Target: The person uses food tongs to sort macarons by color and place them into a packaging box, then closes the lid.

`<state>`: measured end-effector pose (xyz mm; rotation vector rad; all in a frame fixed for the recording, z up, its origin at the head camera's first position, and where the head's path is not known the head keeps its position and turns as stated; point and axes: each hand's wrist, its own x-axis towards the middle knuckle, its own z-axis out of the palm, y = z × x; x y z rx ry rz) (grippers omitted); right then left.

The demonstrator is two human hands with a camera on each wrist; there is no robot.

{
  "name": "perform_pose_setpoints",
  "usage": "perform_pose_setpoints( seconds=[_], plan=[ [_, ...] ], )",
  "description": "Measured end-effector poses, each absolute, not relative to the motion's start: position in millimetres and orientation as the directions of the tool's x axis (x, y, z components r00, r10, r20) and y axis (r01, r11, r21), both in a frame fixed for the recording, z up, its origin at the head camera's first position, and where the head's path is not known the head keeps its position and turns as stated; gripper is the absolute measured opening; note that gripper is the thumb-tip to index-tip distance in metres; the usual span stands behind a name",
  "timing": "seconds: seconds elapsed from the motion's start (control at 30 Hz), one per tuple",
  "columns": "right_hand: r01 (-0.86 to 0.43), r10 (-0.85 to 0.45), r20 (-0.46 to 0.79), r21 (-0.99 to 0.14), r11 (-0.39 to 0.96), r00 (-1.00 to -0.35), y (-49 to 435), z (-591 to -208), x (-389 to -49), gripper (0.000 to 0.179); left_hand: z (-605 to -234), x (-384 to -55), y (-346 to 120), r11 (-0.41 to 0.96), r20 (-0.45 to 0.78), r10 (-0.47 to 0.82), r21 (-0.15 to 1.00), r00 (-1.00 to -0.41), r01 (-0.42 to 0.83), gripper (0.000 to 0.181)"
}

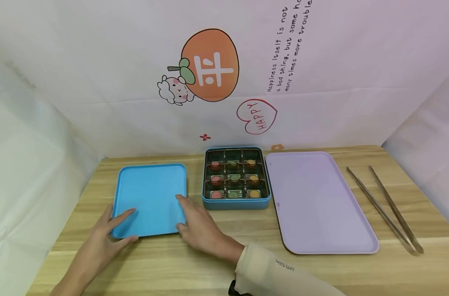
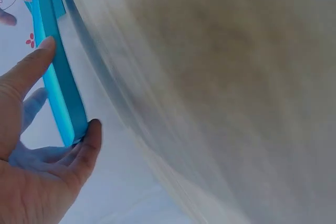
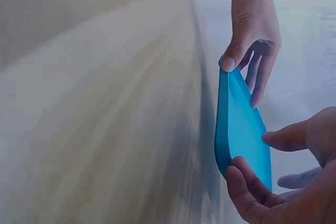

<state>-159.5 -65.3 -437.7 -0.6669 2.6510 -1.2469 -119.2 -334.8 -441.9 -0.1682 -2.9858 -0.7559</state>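
Observation:
A flat square blue tin lid (image 1: pixel 150 197) with a raised rim is at the left of the table in the head view. My left hand (image 1: pixel 102 242) grips its near left corner, thumb at the front edge and fingers along the left side. My right hand (image 1: pixel 200 228) holds its right side near the front corner. In the left wrist view, the lid (image 2: pixel 60 82) shows its edge between the left fingers and thumb. The right wrist view shows the lid (image 3: pixel 244 124) with both hands at it.
A blue tin box (image 1: pixel 235 204) with a divided tray of pink, green and yellow pieces stands right of the lid. Beyond it lie a lilac tray (image 1: pixel 320 201) and metal tongs (image 1: pixel 390 205). A printed white cloth (image 1: pixel 135 74) hangs behind the wooden table (image 1: pixel 165 271).

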Motion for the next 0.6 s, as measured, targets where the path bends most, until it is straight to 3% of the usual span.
perform_pose_setpoints(
  seconds=[0.3, 0.5, 0.6],
  plan=[
    [-0.133, -0.363, 0.014, -0.943, 0.305, -0.932, -58, -426, -164, 0.071, -438, -102, -338, 0.871, 0.284, 0.089, 0.443, -0.955, 0.213, 0.075],
    [-0.037, -0.369, -0.013, -0.991, 0.126, -0.929, -48, -420, -175, 0.049, -439, -102, -338, 0.859, 0.405, 0.164, 0.390, -0.899, 0.332, 0.083],
    [-0.020, -0.366, -0.018, -0.995, 0.099, -0.930, -43, -420, -178, 0.039, -441, -102, -336, 0.845, 0.450, 0.204, 0.368, -0.870, 0.389, 0.090]
  ],
)
